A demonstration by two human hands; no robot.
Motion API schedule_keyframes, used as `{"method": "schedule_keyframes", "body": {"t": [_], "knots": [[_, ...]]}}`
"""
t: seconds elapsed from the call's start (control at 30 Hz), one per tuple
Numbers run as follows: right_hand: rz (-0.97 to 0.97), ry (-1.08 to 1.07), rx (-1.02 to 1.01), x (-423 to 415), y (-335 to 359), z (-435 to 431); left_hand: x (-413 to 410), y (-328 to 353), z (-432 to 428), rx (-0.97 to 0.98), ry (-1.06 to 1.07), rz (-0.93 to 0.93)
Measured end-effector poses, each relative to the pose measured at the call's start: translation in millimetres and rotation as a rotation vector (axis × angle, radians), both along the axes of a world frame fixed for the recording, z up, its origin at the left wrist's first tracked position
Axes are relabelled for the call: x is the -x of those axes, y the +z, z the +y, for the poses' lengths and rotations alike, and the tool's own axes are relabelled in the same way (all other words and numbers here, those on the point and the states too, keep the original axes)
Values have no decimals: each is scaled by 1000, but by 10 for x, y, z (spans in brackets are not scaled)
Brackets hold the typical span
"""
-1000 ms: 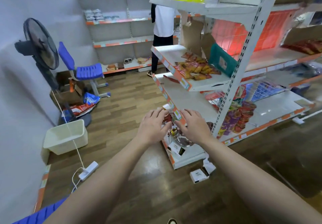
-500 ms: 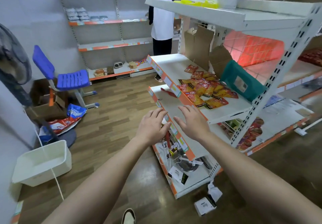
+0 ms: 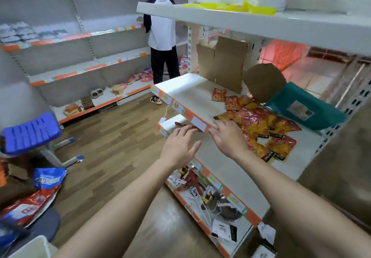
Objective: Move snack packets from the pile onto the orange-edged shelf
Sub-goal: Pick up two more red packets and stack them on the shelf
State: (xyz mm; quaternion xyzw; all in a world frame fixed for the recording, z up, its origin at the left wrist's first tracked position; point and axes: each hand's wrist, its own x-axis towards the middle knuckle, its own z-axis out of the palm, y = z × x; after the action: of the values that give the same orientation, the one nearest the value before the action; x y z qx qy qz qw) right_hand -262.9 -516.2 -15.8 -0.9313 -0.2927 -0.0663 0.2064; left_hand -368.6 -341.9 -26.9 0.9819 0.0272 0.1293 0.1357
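The snack packets (image 3: 259,121) lie in a loose pile of red and yellow on the orange-edged shelf (image 3: 186,91), on its right half, and some of them reach nearly to its front edge. Behind the pile on the same shelf a teal bag (image 3: 305,109) lies flat and an opened cardboard box (image 3: 224,61) stands against the back.

Both hands are empty, with the fingers straight and a little spread. The right hand (image 3: 228,137) is over the front edge of the shelf, palm down, just beside the nearest packets; whether it touches them, one cannot tell. The left hand (image 3: 178,147) is just in front of that edge and a little lower, above the lower shelf (image 3: 236,173).

Half a second ago both hands were lower, in front of the lower shelf and well apart from the pile. Now they have come up to the orange edge, and the right one has crossed it. The pile itself lies as before.

Beyond the far end of the shelf a person (image 3: 160,33) stands facing the wall racks.
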Motion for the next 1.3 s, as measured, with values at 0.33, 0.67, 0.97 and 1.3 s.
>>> {"method": "schedule_keyframes", "body": {"t": [0.33,0.67,0.97,1.3], "knots": [[14,-261,-74,-1075,-86,413,-1166,-88,529,69,-144,-37],[258,-477,-177,-1803,-70,494,-2230,-42,726,170,-100,49],[402,-637,-208,-1977,-159,474,-3076,-118,515,419,-126,150],[428,-685,-183,-2106,-196,428,-3692,-201,530,328,-163,187]]}}
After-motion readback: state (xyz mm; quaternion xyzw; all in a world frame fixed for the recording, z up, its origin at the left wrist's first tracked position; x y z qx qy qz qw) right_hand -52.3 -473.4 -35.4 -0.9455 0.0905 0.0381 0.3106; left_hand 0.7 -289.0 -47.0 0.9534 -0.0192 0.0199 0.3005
